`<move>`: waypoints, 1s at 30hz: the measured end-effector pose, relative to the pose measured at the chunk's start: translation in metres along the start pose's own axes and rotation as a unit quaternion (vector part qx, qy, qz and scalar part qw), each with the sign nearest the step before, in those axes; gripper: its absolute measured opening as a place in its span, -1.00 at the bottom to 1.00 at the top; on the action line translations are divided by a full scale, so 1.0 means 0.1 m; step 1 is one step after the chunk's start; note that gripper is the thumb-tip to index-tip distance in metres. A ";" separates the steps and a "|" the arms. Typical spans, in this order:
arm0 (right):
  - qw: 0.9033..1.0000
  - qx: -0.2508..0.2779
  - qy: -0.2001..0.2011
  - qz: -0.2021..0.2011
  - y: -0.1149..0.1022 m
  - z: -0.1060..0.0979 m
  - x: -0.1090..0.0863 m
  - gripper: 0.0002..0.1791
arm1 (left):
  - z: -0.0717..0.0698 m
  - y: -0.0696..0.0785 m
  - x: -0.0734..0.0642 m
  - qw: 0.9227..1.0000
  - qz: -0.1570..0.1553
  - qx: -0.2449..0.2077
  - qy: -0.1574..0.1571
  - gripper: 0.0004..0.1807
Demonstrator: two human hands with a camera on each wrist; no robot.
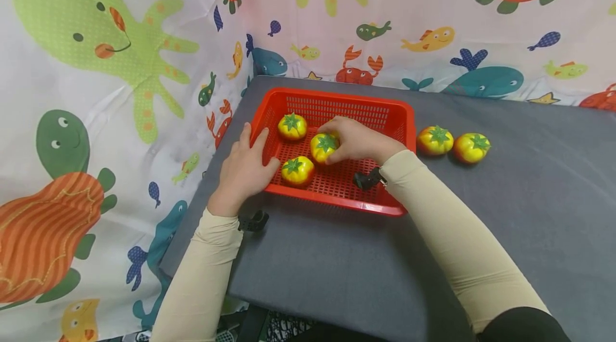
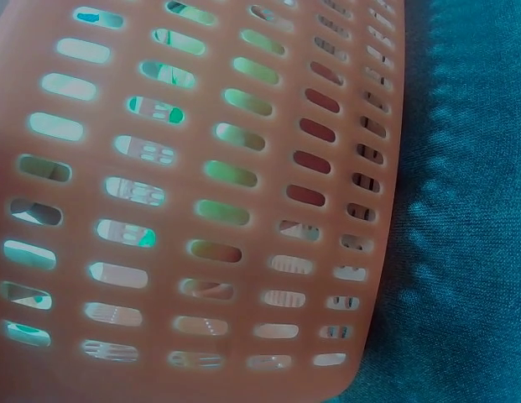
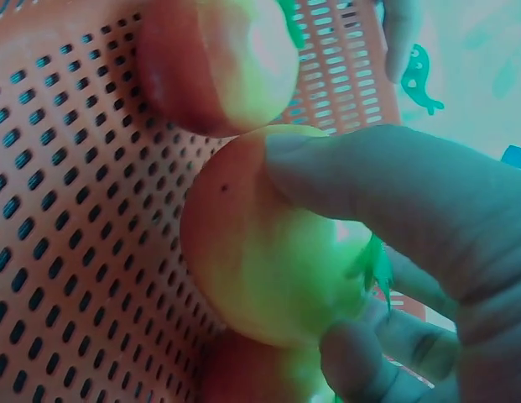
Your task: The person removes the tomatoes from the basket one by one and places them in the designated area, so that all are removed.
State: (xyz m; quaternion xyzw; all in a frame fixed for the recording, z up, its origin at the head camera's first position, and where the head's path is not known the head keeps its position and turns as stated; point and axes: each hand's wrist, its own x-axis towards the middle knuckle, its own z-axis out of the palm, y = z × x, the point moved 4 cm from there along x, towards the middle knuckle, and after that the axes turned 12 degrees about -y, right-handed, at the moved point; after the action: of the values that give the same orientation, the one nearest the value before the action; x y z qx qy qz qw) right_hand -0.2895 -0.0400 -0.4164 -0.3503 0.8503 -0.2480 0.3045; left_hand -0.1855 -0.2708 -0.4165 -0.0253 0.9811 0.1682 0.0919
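Note:
A red plastic basket (image 1: 380, 206) holds several yellow-and-red tomatoes with green star-shaped tops. My right hand (image 1: 358, 141) reaches into it and grips one tomato (image 1: 324, 148), thumb on one side and fingertips on the other. In the right wrist view this tomato (image 3: 260, 243) sits between another tomato (image 3: 214, 63) and a partly hidden one (image 3: 256, 369). At the basket's left end, my left hand (image 1: 245, 165) rests on the rim with fingers extended. One more tomato (image 1: 292, 126) lies at the back left, and another (image 1: 298, 171) at the front left. The left wrist view shows the slotted basket wall (image 2: 172, 269).
Two more tomatoes, one (image 1: 435, 140) beside the other (image 1: 471, 148), sit on the grey table (image 1: 529, 214) just right of the basket. A sea-animal patterned curtain (image 1: 317, 37) hangs along the table's back and left edges. Each wrist wears a small black camera.

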 end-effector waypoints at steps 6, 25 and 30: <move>1.000 0.007 0.020 0.002 -0.02 -0.05 -0.05 -0.26 | 0.01 0.00 0.00 1.000 0.001 0.001 -0.003 -0.12; 0.992 0.092 0.085 -0.034 -0.08 -0.15 -0.14 -0.23 | -0.03 0.00 0.00 1.000 0.004 0.003 -0.009 -0.13; 0.992 0.081 0.092 -0.042 -0.15 -0.15 -0.19 -0.23 | -0.01 0.00 -0.01 1.000 -0.002 -0.002 -0.008 -0.12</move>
State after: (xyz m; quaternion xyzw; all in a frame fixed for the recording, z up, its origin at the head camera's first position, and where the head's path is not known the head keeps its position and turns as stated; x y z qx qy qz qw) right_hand -0.2824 -0.0319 -0.3896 -0.3355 0.8365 -0.3593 0.2421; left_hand -0.1850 -0.2709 -0.4154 -0.0257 0.9801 0.1700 0.0996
